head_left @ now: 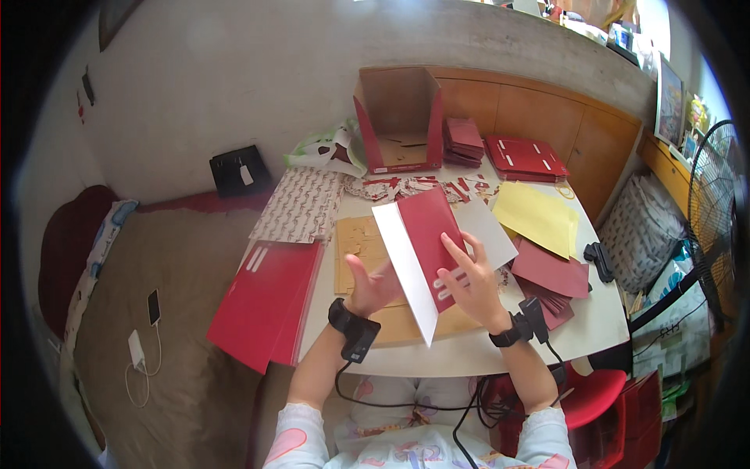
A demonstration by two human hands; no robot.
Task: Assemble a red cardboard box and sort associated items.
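Observation:
A folded red-and-white card folder [428, 227] slants over the middle of the table, its white flap [406, 273] toward my left hand. White slots show on its red face, partly covered by my right hand [478, 289], whose fingers lie spread across that face. Behind the white flap is my left hand [371, 288], thumb stretched up and apart; the flap hides its fingertips. Beneath lies a tan cardboard sheet [355, 242] with a worn surface. A pale grey-white panel [486, 227] extends to the right of the red face.
Large red sheets [266, 293] and patterned sheets [301, 207] are at left, yellow sheets [535, 215] and dark-red cards [551, 270] at right. An open red box [400, 125], red stacks [527, 156] and paper scraps [402, 187] line the back. A fan [711, 211] stands far right.

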